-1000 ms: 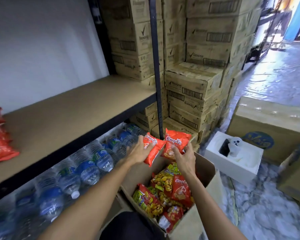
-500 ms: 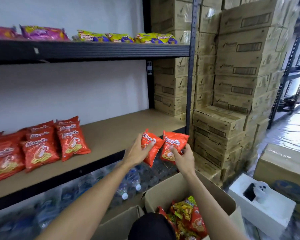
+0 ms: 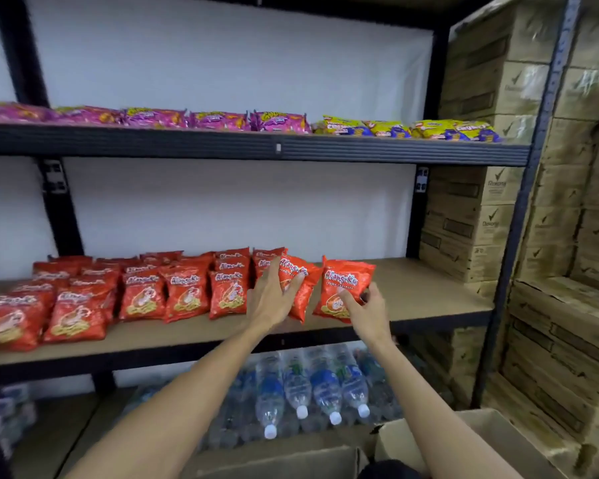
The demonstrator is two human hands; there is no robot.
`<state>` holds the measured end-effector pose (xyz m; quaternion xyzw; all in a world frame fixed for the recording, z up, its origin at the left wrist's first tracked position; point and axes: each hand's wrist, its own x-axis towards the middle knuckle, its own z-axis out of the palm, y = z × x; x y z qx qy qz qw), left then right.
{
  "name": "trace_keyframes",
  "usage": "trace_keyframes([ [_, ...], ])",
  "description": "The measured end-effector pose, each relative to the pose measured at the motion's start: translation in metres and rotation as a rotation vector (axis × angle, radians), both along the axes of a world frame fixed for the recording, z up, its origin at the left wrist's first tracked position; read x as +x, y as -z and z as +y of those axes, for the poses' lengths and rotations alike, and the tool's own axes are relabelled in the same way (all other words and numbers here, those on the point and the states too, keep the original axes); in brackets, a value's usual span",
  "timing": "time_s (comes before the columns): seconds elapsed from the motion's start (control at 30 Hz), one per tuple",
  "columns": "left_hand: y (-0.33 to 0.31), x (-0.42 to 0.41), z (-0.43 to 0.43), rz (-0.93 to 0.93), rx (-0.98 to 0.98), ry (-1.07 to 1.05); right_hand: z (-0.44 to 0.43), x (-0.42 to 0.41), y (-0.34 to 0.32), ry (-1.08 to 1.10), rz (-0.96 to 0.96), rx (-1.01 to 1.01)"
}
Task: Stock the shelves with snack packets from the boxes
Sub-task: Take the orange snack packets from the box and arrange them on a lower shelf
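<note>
Supervisor: Shelf space?
Clerk: The middle shelf (image 3: 429, 292) is bare right of the red packet row (image 3: 184, 295), so placing is the step in hand.
Supervisor: Hands?
Clerk: The left hand (image 3: 274, 302) grips the left packet (image 3: 305, 288), tilted, just beside the row's end; the right hand (image 3: 369, 311) pinches the right packet (image 3: 346, 280) by its lower edge, over the board.
Supervisor: Next?
Clerk: Probably stand both upright, extending the row, then release.

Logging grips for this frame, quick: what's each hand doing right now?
Left hand: holds a red snack packet over the middle shelf.
Right hand: pinches a second red packet beside it.
</note>
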<state>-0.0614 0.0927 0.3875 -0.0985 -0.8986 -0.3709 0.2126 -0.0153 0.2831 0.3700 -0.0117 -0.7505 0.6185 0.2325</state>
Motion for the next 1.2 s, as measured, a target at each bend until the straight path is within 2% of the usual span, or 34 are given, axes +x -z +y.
trace_keyframes([
  [0.23, -0.011, -0.004, -0.09, 0.018, 0.024, -0.208, -0.086, -0.037, -0.009, -0.11, -0.018, 0.04],
  [0.6, 0.017, -0.008, -0.216, 0.007, 0.09, -0.503, -0.199, -0.068, 0.005, -0.221, -0.053, 0.167],
  [0.8, 0.037, -0.015, -0.257, 0.007, -0.047, -0.759, -0.238, -0.089, 0.024, -0.247, -0.097, 0.135],
  [1.0, 0.049, -0.024, -0.263, -0.01, -0.142, -0.799, -0.259, -0.101, 0.024, -0.247, -0.094, 0.089],
  [1.2, 0.061, -0.039, -0.261, 0.042, -0.214, -0.8, -0.27, -0.108, 0.03, -0.277, -0.093, 0.137],
])
